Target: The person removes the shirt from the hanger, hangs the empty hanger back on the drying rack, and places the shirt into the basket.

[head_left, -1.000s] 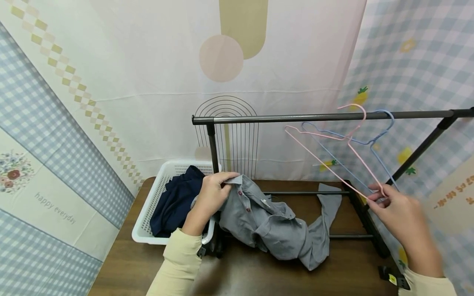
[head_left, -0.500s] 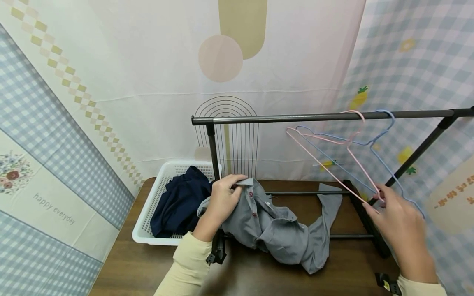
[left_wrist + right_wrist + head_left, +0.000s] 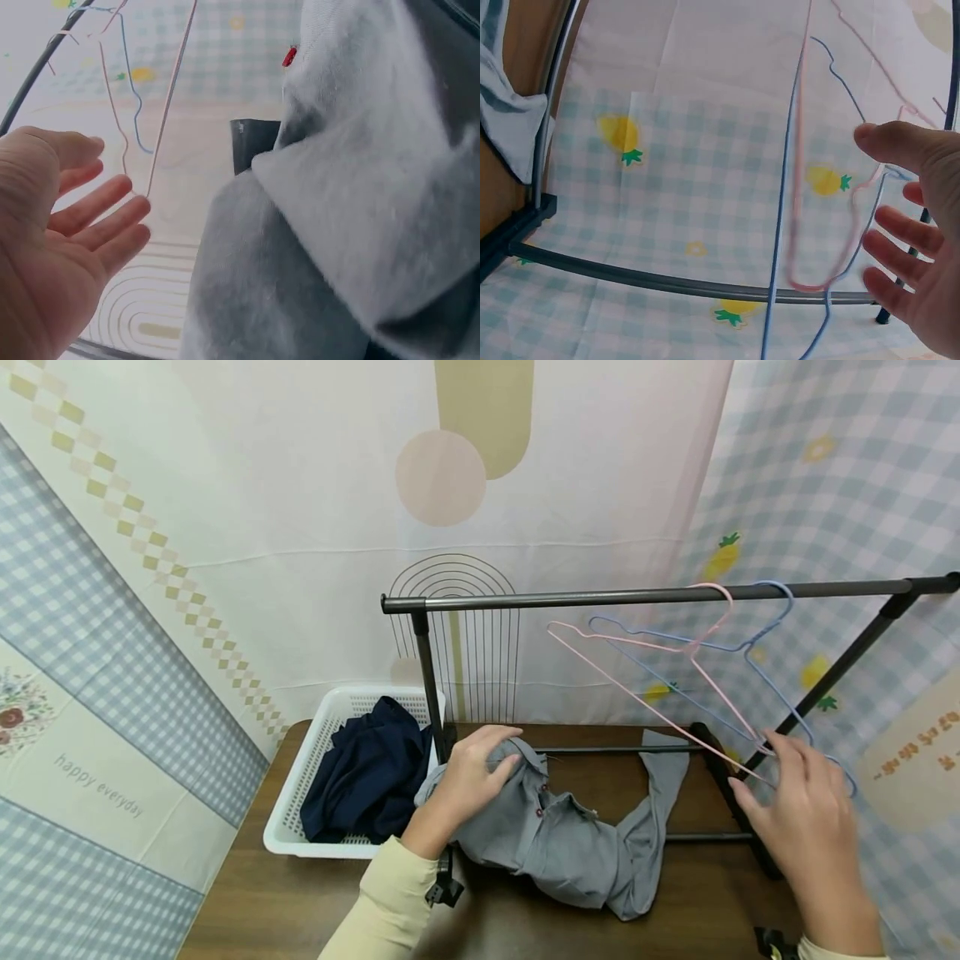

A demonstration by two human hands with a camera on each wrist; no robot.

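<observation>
A grey buttoned shirt (image 3: 570, 852) lies crumpled on the table, one sleeve stretched out to the right. My left hand (image 3: 468, 781) hovers at the shirt's left end; the left wrist view shows the fingers loosely spread and holding nothing. From the black rack rail (image 3: 562, 600) hangs a pink hanger (image 3: 693, 647), with a blue hanger (image 3: 750, 643) behind it. Beside the lower right corner of the pink hanger is my right hand (image 3: 810, 818). In the right wrist view its fingers are relaxed and apart, gripping neither wire.
A white perforated basket (image 3: 322, 850) with a navy garment (image 3: 367, 768) in it stands on the left of the wooden table (image 3: 240, 893). The rack's lower bars (image 3: 705, 838) cross the table at the right. Patterned cloth hangs behind and at both sides.
My right hand has hooked the pink hanger over the rail and let go of it. My left hand has released the shirt's edge and shifted slightly right.
</observation>
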